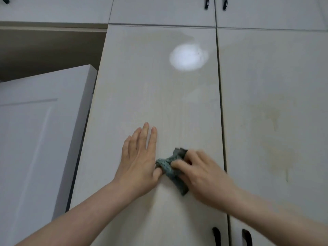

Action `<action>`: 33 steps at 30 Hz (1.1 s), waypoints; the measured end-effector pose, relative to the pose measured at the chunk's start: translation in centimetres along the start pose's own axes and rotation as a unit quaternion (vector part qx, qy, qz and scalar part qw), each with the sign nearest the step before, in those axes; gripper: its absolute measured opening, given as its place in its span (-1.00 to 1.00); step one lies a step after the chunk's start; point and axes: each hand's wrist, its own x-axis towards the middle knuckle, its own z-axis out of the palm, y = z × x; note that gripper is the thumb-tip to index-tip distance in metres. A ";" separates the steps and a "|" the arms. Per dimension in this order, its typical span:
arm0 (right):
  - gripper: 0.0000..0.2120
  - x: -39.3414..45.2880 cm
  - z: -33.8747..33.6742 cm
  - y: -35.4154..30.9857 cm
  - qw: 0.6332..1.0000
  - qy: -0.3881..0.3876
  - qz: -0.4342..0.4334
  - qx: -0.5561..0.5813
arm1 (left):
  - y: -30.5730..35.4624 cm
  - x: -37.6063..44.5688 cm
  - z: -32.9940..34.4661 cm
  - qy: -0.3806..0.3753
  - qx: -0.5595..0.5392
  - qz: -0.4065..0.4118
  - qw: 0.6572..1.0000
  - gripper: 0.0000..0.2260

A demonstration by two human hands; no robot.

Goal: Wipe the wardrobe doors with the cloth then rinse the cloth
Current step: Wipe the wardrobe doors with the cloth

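Cloth point(171, 168) sits bunched under my right hand point(204, 176), fingers curled gripping it; my left hand point(138, 162) lies flat, fingers straight, on the wardrobe door point(150, 89).

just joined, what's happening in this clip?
A person is wiping a tall pale wood-grain wardrobe door. The right hand grips a bunched blue-green speckled cloth against the panel; it looks motion-blurred. The left hand rests flat on the same door, fingers straight, its thumb touching the cloth. The neighbouring door on the right shows yellowish stains. A round light glare sits higher up on the door being wiped. No rinsing spot is visible.
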 end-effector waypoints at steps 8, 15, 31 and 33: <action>-0.74 2.9 -2.0 8.3 0.952 0.138 0.260 -0.084 | 1.4 0.7 0.6 -0.003 -0.033 -0.019 0.999 -0.12; -0.70 -1.4 -2.2 5.3 0.998 -0.016 -0.009 -0.057 | 3.6 1.3 1.4 0.007 -0.021 0.021 1.000 -0.12; -0.61 -2.9 -4.8 14.9 0.972 0.061 0.197 -0.112 | 9.8 2.9 2.1 0.025 -0.016 0.094 0.995 -0.12; -0.61 -1.8 -6.1 17.9 0.948 0.070 0.300 -0.084 | 10.5 3.2 2.1 0.028 -0.024 0.095 0.995 -0.13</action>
